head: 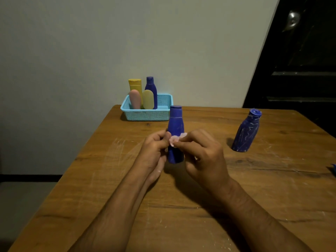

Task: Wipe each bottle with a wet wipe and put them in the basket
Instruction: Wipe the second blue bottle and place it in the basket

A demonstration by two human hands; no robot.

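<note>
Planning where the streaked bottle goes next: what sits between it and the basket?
In the head view, only bare wooden table lies between the streaked bottle and the basket; the bottle being wiped stands nearer the camera, beside that line.

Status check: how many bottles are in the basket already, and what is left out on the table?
Done: four containers stand in the light blue basket: a yellow tube, a blue bottle, a pink one and a pale yellow one. In hand: the left hand and right hand hold a wet wipe against a blue bottle. Left: a white-streaked blue bottle stands on the table, untouched.
</note>
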